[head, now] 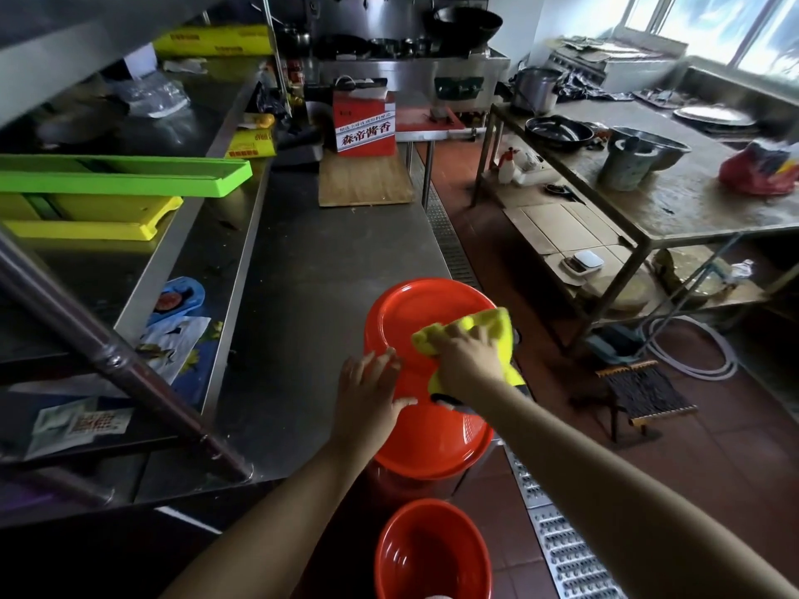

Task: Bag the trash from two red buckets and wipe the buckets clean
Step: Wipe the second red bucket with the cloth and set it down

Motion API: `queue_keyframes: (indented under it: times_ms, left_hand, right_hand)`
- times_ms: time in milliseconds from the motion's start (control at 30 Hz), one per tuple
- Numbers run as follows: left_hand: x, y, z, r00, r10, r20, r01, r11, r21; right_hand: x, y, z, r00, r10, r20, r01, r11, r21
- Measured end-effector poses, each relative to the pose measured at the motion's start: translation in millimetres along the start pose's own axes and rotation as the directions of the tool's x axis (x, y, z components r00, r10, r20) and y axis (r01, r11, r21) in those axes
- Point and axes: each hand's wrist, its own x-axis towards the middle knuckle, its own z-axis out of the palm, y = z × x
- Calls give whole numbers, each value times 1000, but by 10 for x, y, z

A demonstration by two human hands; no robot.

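On the far left a shelf carries a green tray (129, 177) on top of a yellow tray (99, 218), w/ yellow boxes (216, 41) higher up. Lower on that shelf lie some printed packets (177, 335).

In the middle runs the long steel bench (311, 261). At its far end stands a red carton (364, 123) w/ white label, on a wooden board (365, 179).

Near the bench's front right edge an upturned red bucket (415, 322) lies on its side, bottom facing up toward me; it seems to be stacked over another red piece below, but I cannot tell exactly how they join. The left hand (367, 395) rests flat on the bucket's lower left side, fingers straight and spread, steadying it, gripping nothing. Just beside it the right hand (469, 361) presses a yellow cloth (475, 330) onto the bucket's bottom at the right edge; fingers are bent over the cloth and bunch it under the palm.

Below, at floor level betw. the two forearms, a second red bucket (432, 555) stands upright, mouth open to the top. What is inside is not clear.

To the right a metal floor drain grate (557, 551) runs along the red tile floor. Further right stands another bench (691, 196), wet-looking, w/ a black pan (560, 131), a metal bowl (653, 147) and a red bag (761, 170). Under it, near the floor, a small woven stool (644, 391).
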Motion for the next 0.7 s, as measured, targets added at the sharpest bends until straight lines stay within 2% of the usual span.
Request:
queue_keyframes:
  times_ms: [100, 167, 233, 300, 333, 500, 700]
  left_hand:
    - [-8, -57, 24, 999, 38, -28, -38, 999, 12]
    - [12, -78, 20, 999, 47, -17, -46, 998, 30]
    - [49, -58, 6, 999, 46, 25, -47, 997, 56]
    - [72, -32, -10, 998, 47, 41, -49, 998, 50]
    - [70, -30, -13, 998, 46, 43, -47, 998, 40]
    - [65, -71, 14, 999, 40, -12, -40, 999, -27]
    - [38, -91, 207, 990, 50, -133, -72, 983, -167]
  right_hand:
    - [-125, -51, 34, 987, -159, 19, 158, 986, 56]
    - [-105, 214, -70, 994, -102, 36, 100, 994, 44]
    - [-95, 469, -182, 999, 31, 38, -30, 999, -26]
    - [-111, 501, -232, 992, 119, 28, -116, 989, -96]
    - [-139, 424, -233, 993, 116, 31, -112, 988, -108]
    - [-350, 96, -103, 992, -111, 66, 118, 986, -116]
    - [-84, -11, -181, 972, -203, 119, 225, 950, -219]
